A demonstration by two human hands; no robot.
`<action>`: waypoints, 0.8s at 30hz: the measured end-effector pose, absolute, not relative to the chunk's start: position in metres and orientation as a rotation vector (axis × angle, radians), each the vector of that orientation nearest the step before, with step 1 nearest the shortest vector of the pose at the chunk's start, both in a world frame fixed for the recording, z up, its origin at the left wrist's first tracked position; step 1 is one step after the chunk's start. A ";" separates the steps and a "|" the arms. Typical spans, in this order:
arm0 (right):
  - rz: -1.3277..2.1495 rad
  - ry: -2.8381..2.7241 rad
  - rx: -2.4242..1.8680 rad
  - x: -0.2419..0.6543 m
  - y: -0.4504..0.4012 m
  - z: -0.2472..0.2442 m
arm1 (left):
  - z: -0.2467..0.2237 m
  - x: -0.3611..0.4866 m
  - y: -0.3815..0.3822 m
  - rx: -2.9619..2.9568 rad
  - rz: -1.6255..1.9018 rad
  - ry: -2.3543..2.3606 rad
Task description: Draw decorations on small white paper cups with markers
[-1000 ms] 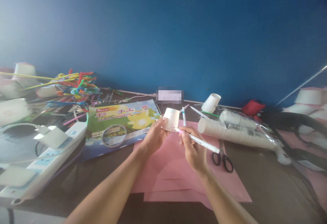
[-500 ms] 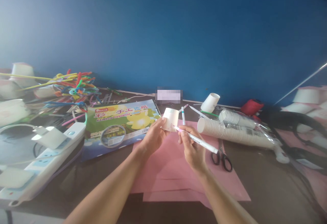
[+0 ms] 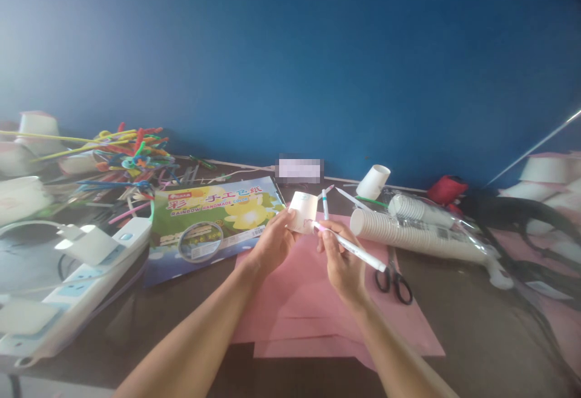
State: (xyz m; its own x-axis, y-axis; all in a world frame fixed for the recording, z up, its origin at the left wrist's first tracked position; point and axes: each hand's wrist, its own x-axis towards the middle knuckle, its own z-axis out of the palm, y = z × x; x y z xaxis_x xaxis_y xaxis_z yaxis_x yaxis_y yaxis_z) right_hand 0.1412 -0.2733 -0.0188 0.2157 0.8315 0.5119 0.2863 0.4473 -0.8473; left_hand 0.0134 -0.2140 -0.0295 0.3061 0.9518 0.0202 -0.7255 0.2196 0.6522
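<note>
My left hand (image 3: 278,236) is closed on a white paper cup (image 3: 303,212), gripping it by its left side above the table. Small drawn marks show on the cup: a bluish one near its upper edge and pinkish lines near its lower edge. In my right hand (image 3: 340,259) is a white marker (image 3: 358,253), slanted with its pink tip end at the cup's lower right edge. Whether the tip touches the cup I cannot tell. Beneath both hands lie pink paper sheets (image 3: 308,313), and black-handled scissors (image 3: 394,284) rest on them right of my right hand.
Left lies a colour paper pack (image 3: 240,213) with a tape roll (image 3: 200,242) on it, then a power strip (image 3: 86,286) and pipe cleaners (image 3: 138,156). Stacked paper cups (image 3: 417,236), a single cup (image 3: 374,181) and more markers (image 3: 325,204) sit on the right and behind.
The marker tip has shifted slightly right along the cup's lower edge, and more pinkish line shows there. The cup stays nearly in place in my left hand.
</note>
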 end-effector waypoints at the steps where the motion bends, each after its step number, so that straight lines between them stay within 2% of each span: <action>1: 0.510 -1.345 -1.103 0.141 -0.273 -0.019 | -0.030 0.013 -0.214 0.625 1.209 0.429; 24: 0.548 -1.366 -1.068 0.141 -0.273 -0.019 | -0.027 0.013 -0.214 0.616 1.226 0.434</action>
